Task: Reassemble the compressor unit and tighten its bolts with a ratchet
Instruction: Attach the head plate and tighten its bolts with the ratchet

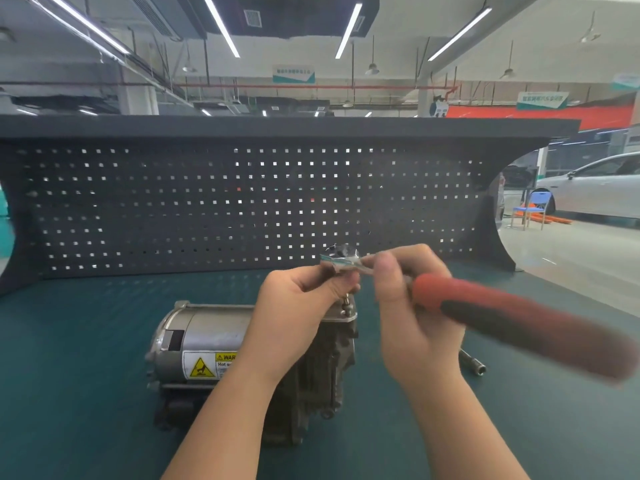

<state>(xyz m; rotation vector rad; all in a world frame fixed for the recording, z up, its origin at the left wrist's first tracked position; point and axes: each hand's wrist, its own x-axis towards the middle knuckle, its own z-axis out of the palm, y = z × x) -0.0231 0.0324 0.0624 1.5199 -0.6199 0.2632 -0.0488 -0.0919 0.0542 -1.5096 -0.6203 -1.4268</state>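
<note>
A grey metal compressor unit (249, 358) lies on its side on a green bench mat (86, 375), its long axis running left to right, with a yellow warning label facing the viewer. At its right end a bolt or stud (346, 303) stands upright from a flat plate.

Directly above that stud, both hands meet. The left hand (294, 306) has its fingers curled, pinching the near edge of a small thin metal piece (341, 259), blurred and hard to identify. The right hand (405, 306) pinches the piece's other side with thumb and forefinger, while its remaining fingers wrap a red and black tool handle (512, 317) that slants away to the right and toward the viewer.

The stud sits just below the left fingertips, so that hand is nearer; the piece would likely travel straight down.

A socket extension (472, 362) lies on the mat right of the right wrist. A dark pegboard (173, 202) stands behind.
</note>
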